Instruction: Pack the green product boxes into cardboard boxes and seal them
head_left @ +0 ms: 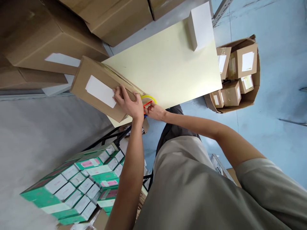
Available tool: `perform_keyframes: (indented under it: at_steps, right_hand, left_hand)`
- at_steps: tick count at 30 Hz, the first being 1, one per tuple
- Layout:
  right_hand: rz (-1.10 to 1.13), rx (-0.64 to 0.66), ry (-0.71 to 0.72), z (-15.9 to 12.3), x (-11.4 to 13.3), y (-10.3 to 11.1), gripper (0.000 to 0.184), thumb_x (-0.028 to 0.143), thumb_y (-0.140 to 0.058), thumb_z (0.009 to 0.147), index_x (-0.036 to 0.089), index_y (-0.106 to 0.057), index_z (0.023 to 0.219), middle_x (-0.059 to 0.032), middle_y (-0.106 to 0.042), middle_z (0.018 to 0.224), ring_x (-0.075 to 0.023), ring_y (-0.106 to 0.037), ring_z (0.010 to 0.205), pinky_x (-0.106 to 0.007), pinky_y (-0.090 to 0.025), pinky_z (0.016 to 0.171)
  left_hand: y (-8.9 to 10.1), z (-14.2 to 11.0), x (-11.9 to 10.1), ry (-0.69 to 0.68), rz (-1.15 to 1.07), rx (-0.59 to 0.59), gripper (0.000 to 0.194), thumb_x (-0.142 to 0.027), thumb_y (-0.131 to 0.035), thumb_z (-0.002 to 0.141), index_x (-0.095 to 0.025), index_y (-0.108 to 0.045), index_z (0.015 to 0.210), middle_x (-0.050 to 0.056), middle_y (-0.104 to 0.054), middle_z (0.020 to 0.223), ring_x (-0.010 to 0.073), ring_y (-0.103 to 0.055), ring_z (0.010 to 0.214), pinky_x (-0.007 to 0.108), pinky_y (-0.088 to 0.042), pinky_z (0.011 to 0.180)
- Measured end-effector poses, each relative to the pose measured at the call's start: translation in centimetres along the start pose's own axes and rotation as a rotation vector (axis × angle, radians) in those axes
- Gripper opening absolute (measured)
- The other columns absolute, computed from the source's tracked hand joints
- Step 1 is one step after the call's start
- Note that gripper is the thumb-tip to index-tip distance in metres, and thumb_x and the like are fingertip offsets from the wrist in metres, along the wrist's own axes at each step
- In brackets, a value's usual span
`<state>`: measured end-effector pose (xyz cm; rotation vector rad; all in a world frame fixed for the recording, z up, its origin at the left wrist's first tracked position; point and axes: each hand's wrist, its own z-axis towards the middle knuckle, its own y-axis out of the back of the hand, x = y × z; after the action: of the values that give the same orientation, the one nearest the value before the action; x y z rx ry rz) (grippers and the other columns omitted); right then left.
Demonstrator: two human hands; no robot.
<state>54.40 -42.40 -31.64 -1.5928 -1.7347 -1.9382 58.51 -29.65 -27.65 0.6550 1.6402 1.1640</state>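
Plainly, the largest thing before us is the pale cream, flat rectangular tabletop (168, 70), and on its nine-o'clock side lies the long brown cardboard carton (103, 76), its long axis running from ten o'clock to four. At the tabletop's far one-o'clock corner stands the plain white oblong box (202, 27), well apart from both hands. The carton carries the blank-looking white rectangular label (99, 89) on the face turned up to us. The relation that matters is at the carton's four-o'clock end: our left hand (129, 103) rests right on it, nearer than our right hand (155, 111), from which the carton lies toward ten o'clock. Just beside that end is the yellow-rimmed, red-handled tape dispenser (147, 103), between carton and right hand. Our left hand lies palm down, fingers loosely spread and pointing to about eleven o'clock, thumb apart near the upper edge, a fingertip at the label; it presses rather than grasps. Our right forearm comes in from between three and four o'clock, and the fingers curl closed around the dispenser's red part, though we cannot tell how every finger sits beneath.
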Motion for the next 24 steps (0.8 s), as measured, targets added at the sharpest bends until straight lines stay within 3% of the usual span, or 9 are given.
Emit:
perform_keyframes:
  at_steps: [3,5,8,10,12,15,19,22,24]
  right_hand:
    - [-0.152,0.101,-0.044,-3.8,-3.3,2.6,0.059,0.015,-0.025,0.114,0.003,-0.062,0.159,-0.0203,-0.087,0.119,-0.0295,-0.083,0.122,-0.054,-0.046,0.13]
    - [-0.168,0.1,-0.059,-6.5,-6.6,5.1,0.059,0.016,-0.029,0.112,0.0,-0.059,0.161,-0.0234,-0.086,0.124,-0.0331,-0.081,0.127,-0.058,-0.044,0.132]
    - [-0.233,0.028,-0.136,-9.1,-11.4,8.6,0.061,0.035,-0.026,0.119,-0.004,-0.056,0.156,-0.0251,-0.085,0.117,-0.0387,-0.079,0.128,-0.065,-0.048,0.124]
    - [-0.249,-0.03,-0.189,-9.0,-13.1,10.1,0.07,0.049,-0.02,0.122,-0.005,-0.056,0.15,-0.026,-0.084,0.111,-0.0421,-0.078,0.128,-0.068,-0.048,0.122]
    - [-0.233,-0.073,-0.235,-7.5,-12.8,10.6,0.076,0.056,-0.016,0.122,-0.004,-0.058,0.143,-0.0261,-0.082,0.109,-0.044,-0.077,0.128,-0.07,-0.046,0.122]
    - [-0.169,-0.108,-0.304,-4.0,-9.8,9.9,0.073,0.059,-0.022,0.121,0.0,-0.064,0.131,-0.0257,-0.081,0.107,-0.0444,-0.078,0.123,-0.069,-0.048,0.12]
    - [-0.104,-0.212,-0.44,0.4,-6.5,9.1,0.061,0.045,-0.026,0.123,0.001,-0.067,0.122,-0.0237,-0.08,0.108,-0.0381,-0.079,0.121,-0.062,-0.051,0.121]
    - [-0.177,-0.259,-0.569,2.3,-7.4,9.8,0.054,0.038,-0.029,0.125,-0.002,-0.066,0.123,-0.0268,-0.08,0.112,-0.0363,-0.081,0.116,-0.058,-0.056,0.116]
    - [-0.219,-0.297,-0.573,2.7,-9.4,10.1,0.067,0.033,-0.012,0.126,-0.005,-0.067,0.12,-0.0272,-0.079,0.116,-0.0337,-0.082,0.119,-0.054,-0.053,0.118]
  left_hand:
    - [-0.1,-0.6,1.0,-0.054,0.012,0.01,0.068,-0.029,-0.059,0.108,-0.014,-0.051,0.173,0.024,-0.045,0.178,0.0387,-0.027,0.178,0.058,-0.013,0.147]
    - [0.0,-1.2,1.4,-0.079,0.01,0.032,0.068,-0.03,-0.06,0.107,-0.014,-0.053,0.173,0.024,-0.046,0.178,0.0384,-0.028,0.178,0.058,-0.012,0.147]
    - [0.1,-1.9,1.4,-0.094,0.006,0.076,0.07,-0.035,-0.063,0.106,-0.016,-0.053,0.173,0.023,-0.046,0.179,0.0393,-0.025,0.179,0.059,-0.01,0.147]
    - [0.2,-2.1,1.3,-0.091,-0.012,0.102,0.072,-0.038,-0.065,0.105,-0.016,-0.053,0.173,0.023,-0.045,0.18,0.0409,-0.023,0.18,0.061,-0.01,0.147]
    - [0.3,-2.1,1.2,-0.089,-0.034,0.104,0.071,-0.038,-0.064,0.105,-0.016,-0.054,0.173,0.023,-0.045,0.18,0.0417,-0.023,0.179,0.063,-0.009,0.147]
    - [0.3,-2.0,1.2,-0.114,-0.039,0.072,0.068,-0.036,-0.062,0.106,-0.014,-0.057,0.17,0.023,-0.048,0.178,0.0407,-0.027,0.178,0.063,-0.009,0.147]
    - [0.3,-2.3,1.5,-0.162,-0.024,0.047,0.067,-0.037,-0.061,0.107,-0.015,-0.057,0.17,0.023,-0.05,0.177,0.0399,-0.028,0.178,0.064,-0.01,0.146]
    - [0.4,-3.1,1.6,-0.184,-0.028,0.063,0.068,-0.038,-0.06,0.106,-0.015,-0.058,0.17,0.023,-0.05,0.177,0.0407,-0.028,0.178,0.065,-0.01,0.146]
    - [0.5,-3.5,1.7,-0.186,-0.051,0.094,0.069,-0.038,-0.061,0.105,-0.014,-0.058,0.17,0.024,-0.05,0.177,0.0421,-0.026,0.178,0.066,-0.009,0.146]
